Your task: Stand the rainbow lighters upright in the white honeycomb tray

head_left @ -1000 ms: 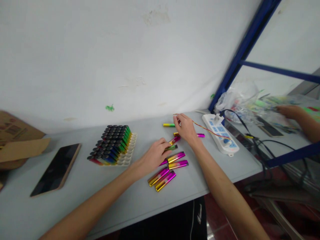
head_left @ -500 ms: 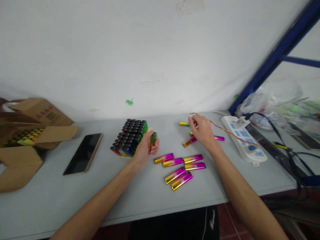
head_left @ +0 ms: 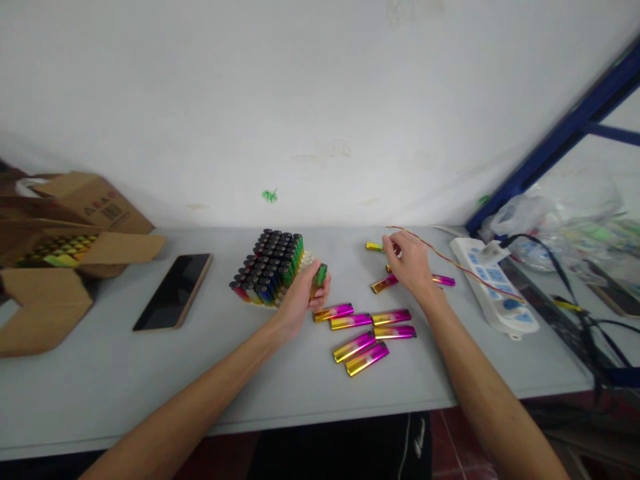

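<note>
My left hand (head_left: 304,291) is closed around a lighter (head_left: 321,275) with a green upper end, held upright just right of the rack. Beside it a pale tray (head_left: 307,257) holds many lighters (head_left: 273,257) on end, dark ends up, in rainbow-ordered colours. My right hand (head_left: 411,259) has its fingers curled together over the table; what they hold, if anything, is hidden. A yellow-green lighter (head_left: 374,247) lies at its fingertips, and a few purple-gold lighters (head_left: 384,284) lie partly under it. Between my hands several more purple-gold lighters (head_left: 367,359) lie flat.
A phone (head_left: 173,292) lies left of the tray. Farther left stands an open cardboard box (head_left: 127,248) with more lighters inside. On the right are a white power strip (head_left: 493,287), a red-yellow wire (head_left: 450,262), black cables and plastic bags (head_left: 525,217). The wall borders the table's back.
The view has shifted slightly. My left hand has moved a little right, away from the tray, still gripping the lighter, baring more of the tray's edge. My right hand stays nearly in place.
</note>
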`<state>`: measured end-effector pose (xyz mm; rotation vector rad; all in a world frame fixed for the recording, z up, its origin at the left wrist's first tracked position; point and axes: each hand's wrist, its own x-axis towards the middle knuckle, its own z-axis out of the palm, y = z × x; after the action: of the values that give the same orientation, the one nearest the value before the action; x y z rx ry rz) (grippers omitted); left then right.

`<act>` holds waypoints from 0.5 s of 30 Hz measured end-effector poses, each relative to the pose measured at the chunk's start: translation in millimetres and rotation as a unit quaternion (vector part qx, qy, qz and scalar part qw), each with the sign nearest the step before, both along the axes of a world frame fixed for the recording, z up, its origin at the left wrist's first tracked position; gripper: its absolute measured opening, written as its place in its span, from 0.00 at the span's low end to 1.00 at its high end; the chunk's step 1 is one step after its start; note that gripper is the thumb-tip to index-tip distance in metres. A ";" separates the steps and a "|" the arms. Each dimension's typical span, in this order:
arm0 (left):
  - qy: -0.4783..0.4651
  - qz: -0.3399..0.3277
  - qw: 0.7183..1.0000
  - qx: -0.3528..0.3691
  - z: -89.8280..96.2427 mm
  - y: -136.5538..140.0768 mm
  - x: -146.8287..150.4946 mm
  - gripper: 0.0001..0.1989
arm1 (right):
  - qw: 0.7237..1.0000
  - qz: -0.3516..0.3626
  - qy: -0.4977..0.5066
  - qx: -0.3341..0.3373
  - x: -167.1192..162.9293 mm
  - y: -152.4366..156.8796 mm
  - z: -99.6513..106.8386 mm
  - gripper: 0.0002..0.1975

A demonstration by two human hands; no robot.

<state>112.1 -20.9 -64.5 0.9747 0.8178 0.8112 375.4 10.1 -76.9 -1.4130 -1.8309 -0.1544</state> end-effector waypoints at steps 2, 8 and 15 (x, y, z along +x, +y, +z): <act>0.000 -0.004 1.000 0.012 -0.5 0.5 1.5 0.28 | 1.000 0.005 0.003 -0.002 -0.6 -0.2 -0.1 0.19; 0.043 0.027 0.980 0.193 23.7 5.1 -13.5 0.21 | 1.000 0.019 0.010 -0.002 -2.0 -1.2 1.3 0.18; 0.360 0.022 0.819 0.446 75.4 4.2 -69.9 0.17 | 1.000 0.015 0.013 -0.001 -0.4 1.0 0.8 0.18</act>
<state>42.2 -16.7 10.9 2.2018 1.1161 0.8778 375.0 11.1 -76.1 -1.3811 -1.8309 -0.1178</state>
